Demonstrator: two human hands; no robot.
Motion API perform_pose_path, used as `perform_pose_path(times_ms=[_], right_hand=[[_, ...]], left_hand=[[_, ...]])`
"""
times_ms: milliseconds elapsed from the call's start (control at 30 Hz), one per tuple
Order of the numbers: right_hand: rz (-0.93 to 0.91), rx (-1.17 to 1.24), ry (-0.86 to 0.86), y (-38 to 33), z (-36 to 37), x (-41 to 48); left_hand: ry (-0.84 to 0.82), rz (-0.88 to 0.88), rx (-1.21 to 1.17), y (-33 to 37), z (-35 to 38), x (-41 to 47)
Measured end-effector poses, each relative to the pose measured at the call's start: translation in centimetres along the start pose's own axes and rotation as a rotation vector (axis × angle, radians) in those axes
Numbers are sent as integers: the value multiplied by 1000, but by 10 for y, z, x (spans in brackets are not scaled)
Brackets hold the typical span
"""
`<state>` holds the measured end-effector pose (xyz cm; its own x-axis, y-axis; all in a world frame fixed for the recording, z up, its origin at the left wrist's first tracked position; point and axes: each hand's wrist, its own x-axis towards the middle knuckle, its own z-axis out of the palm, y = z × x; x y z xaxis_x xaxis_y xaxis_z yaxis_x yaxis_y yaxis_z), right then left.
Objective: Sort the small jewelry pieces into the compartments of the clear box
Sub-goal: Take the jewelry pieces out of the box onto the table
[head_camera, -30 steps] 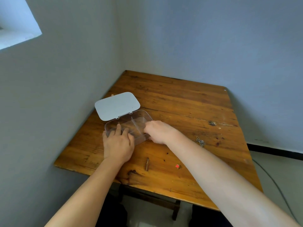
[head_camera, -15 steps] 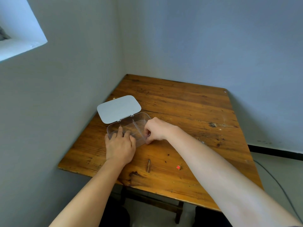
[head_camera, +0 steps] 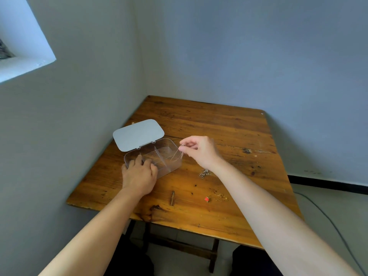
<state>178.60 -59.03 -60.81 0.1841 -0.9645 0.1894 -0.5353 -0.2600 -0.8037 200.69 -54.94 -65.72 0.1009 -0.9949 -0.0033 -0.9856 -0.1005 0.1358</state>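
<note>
A: Worktop [head_camera: 219,136] first: wood, bare at the back. How will the box [head_camera: 159,156] handle?

B: Light, stiff, clear plastic, I'd judge, so it would slide; its lid [head_camera: 138,134] lies open behind. The left hand [head_camera: 139,176] rests on its near left corner, fingers [head_camera: 147,163] spread flat, pinning rather than gripping.

A: And the right hand [head_camera: 201,150]?

B: Raised just right of the box, fingertips pinched on a fine chain [head_camera: 177,156] that droops limp into the right compartment.

A: Fragile?

B: Probably; nearly weightless, tangle-prone. Best held near one end, lowered slowly.

A: What's left?

B: A silver chain [head_camera: 203,173], a red charm [head_camera: 207,199] and gold bits [head_camera: 221,197] lie loose, each needing a fingertip pinch.
</note>
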Motion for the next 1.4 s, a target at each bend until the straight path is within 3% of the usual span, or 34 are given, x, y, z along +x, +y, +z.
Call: perform_pose_path(times_ms=[67, 167, 267, 367, 500, 700, 1067, 1400], right_hand=[[23, 76, 57, 6, -20, -6], [82, 115, 148, 20, -52, -17], [157, 139, 244, 38, -80, -25], [194, 119, 334, 56, -105, -30], [222, 110, 428, 75, -130, -27], [238, 89, 451, 97, -141, -10], [428, -331, 221, 154, -98, -20], [357, -334, 178, 127, -103, -54]], left_hand=[[17, -3, 49, 1, -6, -2], [170, 69, 183, 13, -17, -5], [304, 231, 18, 42, -19, 0], [267, 442, -159, 81, -8, 3], [122, 571, -175, 116, 18, 9], [-15, 540, -139, 125, 52, 12], [25, 496, -226, 124, 56, 13], [109, 493, -236, 125, 47, 1]])
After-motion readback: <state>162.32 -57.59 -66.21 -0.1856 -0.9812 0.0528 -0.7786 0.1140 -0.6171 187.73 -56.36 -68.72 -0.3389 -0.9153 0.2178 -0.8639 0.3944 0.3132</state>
